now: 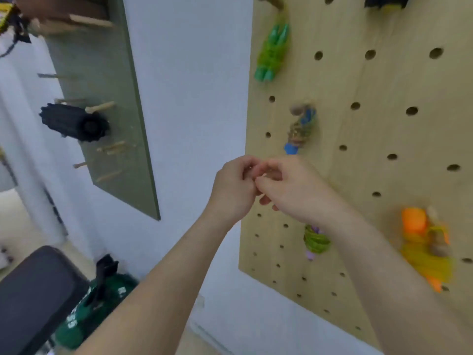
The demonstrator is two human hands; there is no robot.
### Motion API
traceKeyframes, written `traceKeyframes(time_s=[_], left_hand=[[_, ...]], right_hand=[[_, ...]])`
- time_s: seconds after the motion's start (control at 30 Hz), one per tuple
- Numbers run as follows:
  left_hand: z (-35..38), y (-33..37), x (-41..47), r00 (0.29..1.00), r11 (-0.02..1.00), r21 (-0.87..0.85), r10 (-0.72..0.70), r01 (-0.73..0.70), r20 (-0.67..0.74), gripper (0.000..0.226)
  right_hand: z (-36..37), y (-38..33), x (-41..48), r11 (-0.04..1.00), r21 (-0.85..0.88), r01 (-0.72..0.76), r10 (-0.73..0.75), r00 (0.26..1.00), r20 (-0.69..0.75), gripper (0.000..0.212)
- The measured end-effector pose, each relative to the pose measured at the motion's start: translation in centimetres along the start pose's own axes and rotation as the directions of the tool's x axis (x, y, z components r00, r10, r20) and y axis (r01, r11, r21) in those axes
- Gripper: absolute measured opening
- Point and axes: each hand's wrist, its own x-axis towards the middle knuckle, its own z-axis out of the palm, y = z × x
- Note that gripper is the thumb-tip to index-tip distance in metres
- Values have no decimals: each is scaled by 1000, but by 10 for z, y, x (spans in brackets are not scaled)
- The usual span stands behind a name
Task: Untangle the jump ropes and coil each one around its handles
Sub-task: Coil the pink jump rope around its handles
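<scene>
Both forearms raised, hands meeting in front of the wooden pegboard (384, 80).
Left hand (234, 190) curled; right hand (289, 190) curled against it, fingertips touching; cannot tell if either holds anything. Coiled ropes hang on pegs: green rope (272, 55) far above, blue rope (300, 129) just above the hands, green-purple rope (316, 242) under the right wrist, orange-yellow rope (425, 242) at right.

**Tally at the wall**

I count four coiled ropes on the pegboard (384, 80): green rope (272, 53) by its top edge, blue rope (299, 129), purple rope (316, 242) and orange rope (422, 242). One green board (102, 119), one roller (74, 123). Two hands: left hand (233, 188), right hand (294, 190).
</scene>
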Motion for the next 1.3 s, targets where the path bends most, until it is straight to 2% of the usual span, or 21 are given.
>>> traceKeyframes(time_s=[0.1, 0.17, 0.27, 0.4, 0.5, 0.67, 0.77, 0.83, 0.97, 1.07, 1.13, 1.17, 1.23, 1.3], left_hand=[[19, -60, -64, 998, 983, 170, -61, 63, -16, 39], [32, -109, -112, 986, 956, 243, -168, 163, -1, 54], [51, -190, -188, 923, 893, 259, -384, 368, 13, 54], [80, -302, -305, 793, 765, 263, -609, 587, 3, 49], [109, -394, -407, 647, 624, 286, -762, 727, 17, 42], [162, -542, -573, 374, 371, 320, -926, 872, 55, 37], [202, -617, -647, 295, 310, 378, -951, 872, 98, 32], [231, -662, -682, 271, 294, 412, -956, 862, 115, 30], [285, -737, -720, 245, 266, 397, -964, 878, 105, 36], [319, -778, -737, 173, 192, 311, -981, 931, 87, 50], [334, -789, -745, 138, 159, 267, -986, 950, 97, 29], [340, -789, -747, 143, 170, 230, -981, 958, 130, 14], [341, -780, -734, 154, 182, 87, -953, 979, 261, 21], [323, -765, -698, 210, 228, 9, -911, 974, 355, 25]], right_hand=[[51, 55, -31, 995, -84, -54, 68, 982, 174, 22], [87, 98, -56, 982, -151, -113, 156, 935, 319, 21], [147, 162, -96, 956, -209, -205, 285, 812, 509, 25], [247, 259, -161, 900, -278, -337, 432, 588, 684, 36], [336, 342, -227, 846, -301, -440, 501, 466, 729, 44], [474, 482, -353, 762, -364, -535, 587, 333, 738, 61], [536, 555, -421, 723, -415, -552, 626, 270, 732, 65], [572, 598, -457, 704, -441, -556, 641, 230, 732, 73], [626, 664, -503, 669, -398, -627, 637, 208, 742, 78], [648, 692, -524, 641, -334, -692, 625, 217, 750, 79], [652, 700, -529, 645, -310, -699, 609, 223, 761, 84], [653, 701, -529, 665, -305, -681, 591, 231, 773, 88], [652, 693, -524, 771, -297, -563, 518, 284, 807, 93], [648, 687, -512, 862, -259, -436, 427, 349, 834, 90]])
